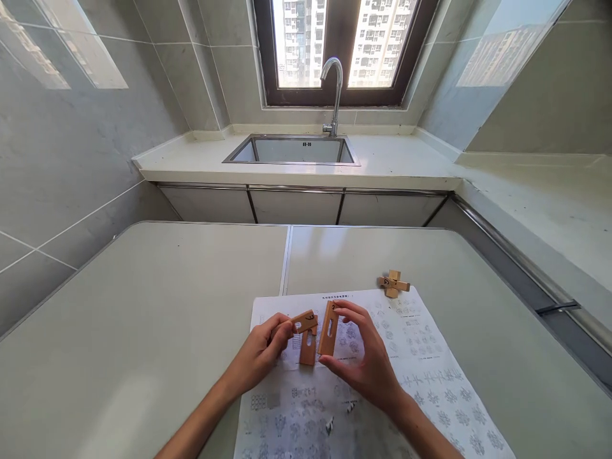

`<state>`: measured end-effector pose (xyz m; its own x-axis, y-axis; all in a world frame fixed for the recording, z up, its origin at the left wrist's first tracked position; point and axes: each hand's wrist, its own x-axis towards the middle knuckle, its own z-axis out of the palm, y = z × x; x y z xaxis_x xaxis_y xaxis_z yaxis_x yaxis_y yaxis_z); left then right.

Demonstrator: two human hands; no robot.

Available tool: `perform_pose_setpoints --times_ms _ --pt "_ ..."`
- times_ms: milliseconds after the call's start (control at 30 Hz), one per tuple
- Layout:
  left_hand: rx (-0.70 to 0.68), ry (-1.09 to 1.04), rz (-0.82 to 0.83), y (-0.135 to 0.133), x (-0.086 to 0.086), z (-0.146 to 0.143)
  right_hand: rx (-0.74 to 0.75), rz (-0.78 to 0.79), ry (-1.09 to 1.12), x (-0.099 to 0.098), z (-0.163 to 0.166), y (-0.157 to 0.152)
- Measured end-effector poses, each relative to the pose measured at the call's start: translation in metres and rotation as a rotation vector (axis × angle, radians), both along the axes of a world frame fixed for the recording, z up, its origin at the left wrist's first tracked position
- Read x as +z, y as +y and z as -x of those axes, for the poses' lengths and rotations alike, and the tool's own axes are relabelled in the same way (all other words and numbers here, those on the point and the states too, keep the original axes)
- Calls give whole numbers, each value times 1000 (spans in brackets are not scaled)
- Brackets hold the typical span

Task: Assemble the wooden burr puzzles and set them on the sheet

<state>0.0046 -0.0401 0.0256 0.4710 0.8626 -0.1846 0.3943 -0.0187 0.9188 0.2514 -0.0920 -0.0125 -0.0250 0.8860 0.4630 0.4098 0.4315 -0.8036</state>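
Observation:
My left hand pinches a flat wooden puzzle piece with a slot and a handwritten number on it. Just under it a second wooden piece lies on the printed paper sheet. My right hand holds a third slotted wooden piece upright between thumb and fingertips, close beside the left hand's piece. The three pieces sit a few centimetres apart. An assembled wooden cross-shaped puzzle rests at the sheet's far right corner.
The sheet lies on a pale grey table made of two panels with a seam. Beyond it are a counter with a steel sink, a tap and a window. A second counter runs along the right.

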Motion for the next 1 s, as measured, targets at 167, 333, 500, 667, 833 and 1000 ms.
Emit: perform_pose_setpoints --times_ms 167,333,500,667,833,1000 --pt "-22 -124 177 -5 1 -9 12 41 161 2 3 -2" --pt "-17 -194 295 -9 -1 -10 96 64 230 2 6 -5" --pt "-20 -251 345 -9 -3 -9 151 124 250 1 8 -8" --pt "-32 -307 384 -6 -8 -5 198 200 334 -5 8 -9" --pt "-69 -315 421 -5 -6 -4 274 235 398 -5 6 -7" --pt "-80 -322 409 -5 -2 -6 303 260 430 -2 5 -5"
